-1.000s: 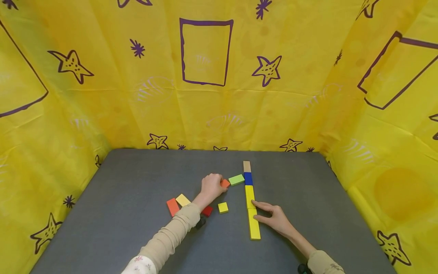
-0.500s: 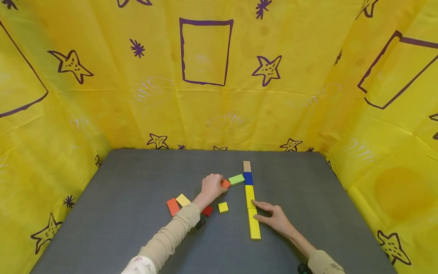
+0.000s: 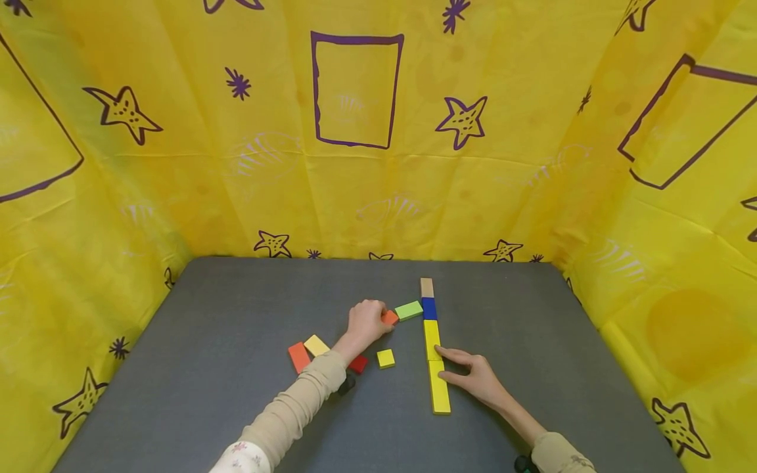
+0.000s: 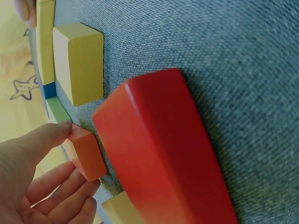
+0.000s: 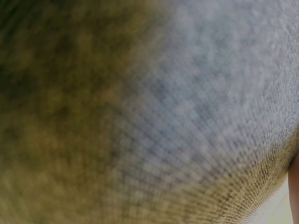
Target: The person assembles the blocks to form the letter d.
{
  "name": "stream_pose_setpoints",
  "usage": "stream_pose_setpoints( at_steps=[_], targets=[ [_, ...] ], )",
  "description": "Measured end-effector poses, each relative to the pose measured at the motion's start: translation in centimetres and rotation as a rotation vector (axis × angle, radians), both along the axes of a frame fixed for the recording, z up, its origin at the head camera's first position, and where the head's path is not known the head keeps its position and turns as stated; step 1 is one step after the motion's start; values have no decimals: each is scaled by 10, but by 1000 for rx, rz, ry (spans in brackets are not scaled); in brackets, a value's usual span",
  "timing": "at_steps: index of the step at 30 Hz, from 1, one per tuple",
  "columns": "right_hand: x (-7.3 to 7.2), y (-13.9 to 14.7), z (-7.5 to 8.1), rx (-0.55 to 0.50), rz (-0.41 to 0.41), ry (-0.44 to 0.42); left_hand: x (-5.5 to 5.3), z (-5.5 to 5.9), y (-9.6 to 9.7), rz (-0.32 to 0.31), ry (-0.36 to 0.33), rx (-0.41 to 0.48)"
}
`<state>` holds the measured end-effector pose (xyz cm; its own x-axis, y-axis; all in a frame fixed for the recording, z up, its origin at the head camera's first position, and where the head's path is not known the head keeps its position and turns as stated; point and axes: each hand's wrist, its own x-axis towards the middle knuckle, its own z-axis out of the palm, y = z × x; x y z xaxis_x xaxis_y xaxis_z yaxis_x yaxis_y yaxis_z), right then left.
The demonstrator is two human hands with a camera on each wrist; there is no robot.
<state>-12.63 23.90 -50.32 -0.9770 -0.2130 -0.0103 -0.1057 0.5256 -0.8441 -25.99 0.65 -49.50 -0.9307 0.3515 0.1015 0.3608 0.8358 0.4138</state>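
Observation:
In the head view my left hand pinches a small orange block, whose corner nearly meets or touches the light green block. In the left wrist view the thumb lies on one edge of that orange block and the fingers on its other side. The green block's far end meets a row made of a plain wooden block, a blue block and two long yellow blocks. My right hand touches this row, forefinger on the farther yellow block, thumb on the nearer one.
A yellow cube stands between the hands. By the left forearm lie a red block, a pale yellow block and an orange-red block. Yellow cloth surrounds the grey table. The right wrist view is mostly blurred fabric.

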Motion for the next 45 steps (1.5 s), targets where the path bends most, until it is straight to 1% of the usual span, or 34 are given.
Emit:
stream_pose_setpoints(
  at_steps=[7,13,15,18,22,24,30,33,36,40,45],
  targets=[
    [0,0,0,1,-1,0,-1,-1,-1,-7,-4,5],
    [0,0,0,3,-4,-3,-2,-1,-1,-7,-5,-9],
    [0,0,-1,6,-3,-3,-2,-1,-2,-12,-18,-9],
    [0,0,-1,7,-4,-4,-3,1,-6,-18,-57,4],
    [0,1,-1,1,-6,-11,-4,8,-14,-20,-111,49],
    [0,1,-1,-2,-10,-16,-4,13,-19,-32,-121,73],
    [-1,2,-2,2,-5,-25,-3,24,-42,-104,-154,130],
    [-1,2,-3,0,-3,-29,1,30,-57,-142,-191,128],
    [-1,2,-3,-5,-10,-39,7,34,-71,-199,-215,104],
    [-1,1,-2,-9,-21,-46,16,31,-87,-301,-208,33],
    [-1,1,-2,-5,-26,-39,27,23,-101,-453,-148,-29]
  ],
)
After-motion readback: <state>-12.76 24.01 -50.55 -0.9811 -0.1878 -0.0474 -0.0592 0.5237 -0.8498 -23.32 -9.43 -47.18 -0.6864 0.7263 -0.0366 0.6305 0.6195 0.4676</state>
